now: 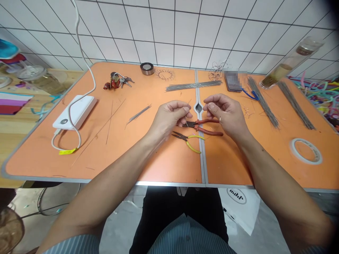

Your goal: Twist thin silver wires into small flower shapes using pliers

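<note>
My left hand [172, 116] is closed in a pinch over the middle of the orange table, on what looks like a thin wire [187, 124] with a short end showing below the fingers. Beside it, my right hand [226, 114] has its fingers curled and the thumb against them; what they hold is too fine to make out. The hands are apart. Under them lie red-handled pliers [210, 132], partly hidden by the left fingers. Closer to me are yellow-handled long-nose pliers [194, 147], with their handles spread.
Bundles of straight wire [193, 85] lie at the back and right [263, 102]. A small bunch of wires [139, 114] is left of my hands. A white power bank [75, 111], keys [122, 81], black tape [147, 68], a phone [233, 82], a glass tube [283, 70] and a white tape roll [293, 148] stand around.
</note>
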Demonstrator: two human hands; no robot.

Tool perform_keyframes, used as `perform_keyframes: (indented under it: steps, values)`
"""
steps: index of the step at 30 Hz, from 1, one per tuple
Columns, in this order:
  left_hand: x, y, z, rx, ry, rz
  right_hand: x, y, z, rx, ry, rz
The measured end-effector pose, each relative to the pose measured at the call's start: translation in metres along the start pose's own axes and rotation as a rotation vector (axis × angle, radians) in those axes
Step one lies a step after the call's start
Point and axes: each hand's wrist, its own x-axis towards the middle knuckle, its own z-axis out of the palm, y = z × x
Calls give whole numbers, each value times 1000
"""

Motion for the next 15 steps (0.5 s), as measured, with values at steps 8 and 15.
perform_keyframes:
  steps: [8, 15]
  values:
    - [7, 6, -7, -36, 188, 64, 0, 1, 0, 32, -7, 11]
    - [10, 6, -10, -31, 228, 92, -1, 0, 0, 36, 24, -25]
